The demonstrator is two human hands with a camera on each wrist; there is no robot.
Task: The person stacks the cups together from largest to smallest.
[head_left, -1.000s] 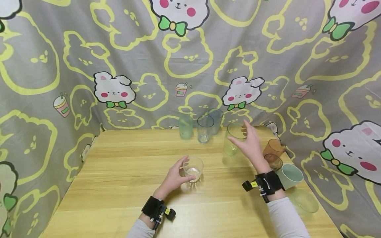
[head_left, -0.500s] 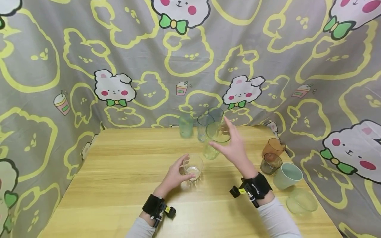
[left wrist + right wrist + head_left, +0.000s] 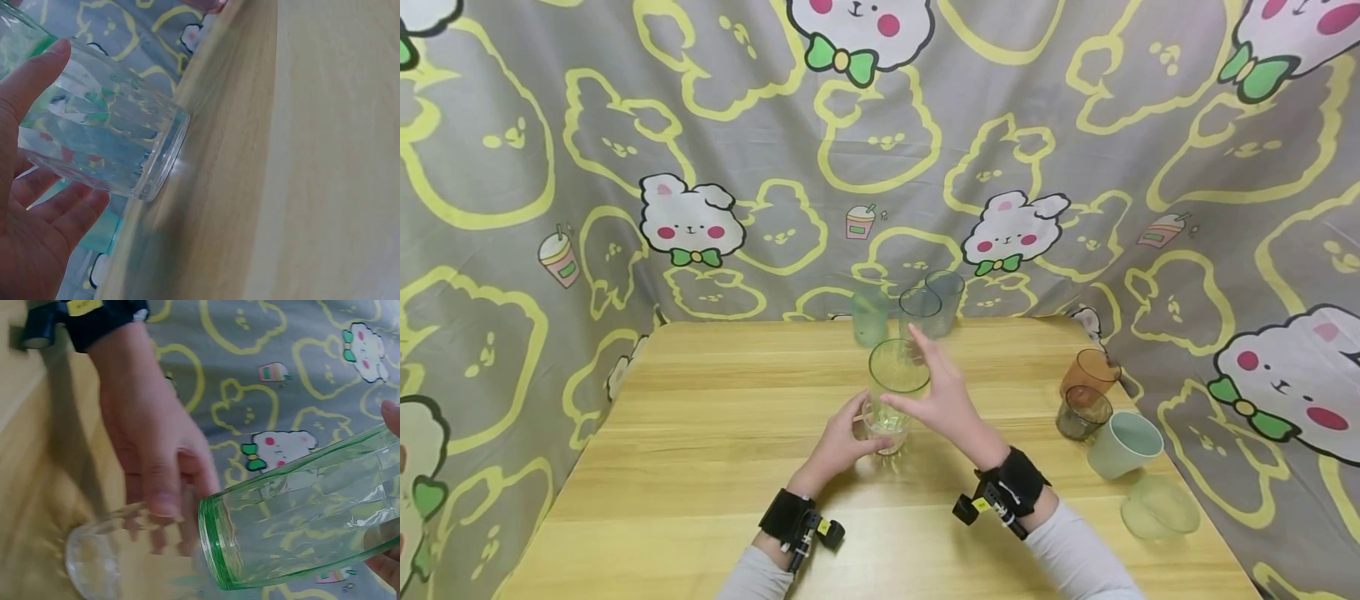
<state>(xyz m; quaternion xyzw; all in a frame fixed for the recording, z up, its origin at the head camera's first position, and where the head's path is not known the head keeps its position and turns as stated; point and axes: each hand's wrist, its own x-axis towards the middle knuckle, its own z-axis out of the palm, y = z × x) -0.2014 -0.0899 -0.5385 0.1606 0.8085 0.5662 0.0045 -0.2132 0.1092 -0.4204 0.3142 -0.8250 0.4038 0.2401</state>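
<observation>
My left hand (image 3: 838,446) curls round a clear glass tumbler (image 3: 880,442) that stands upright on the wooden table, thumb on the near side. In the left wrist view, the thick base of this clear tumbler (image 3: 156,156) shows at the tabletop. My right hand (image 3: 951,408) grips a taller green-tinted glass (image 3: 887,367) between thumb and fingers, above the clear tumbler. In the right wrist view, the base of the green-tinted glass (image 3: 219,544) is right at the mouth of the clear tumbler (image 3: 94,562), beside the left hand (image 3: 153,444).
At the back stand a green glass (image 3: 869,321), a clear dark-rimmed glass (image 3: 917,312) and a blue-grey glass (image 3: 951,296). Along the right edge are an orange glass (image 3: 1086,375), a smoky brown glass (image 3: 1082,421), a mint cup (image 3: 1120,458) and a pale yellow-green vessel (image 3: 1157,508). Patterned curtains surround the table.
My right hand has carried the green-tinted glass leftward from the right of the table to over the clear tumbler. The left hand has kept its place round the tumbler.
</observation>
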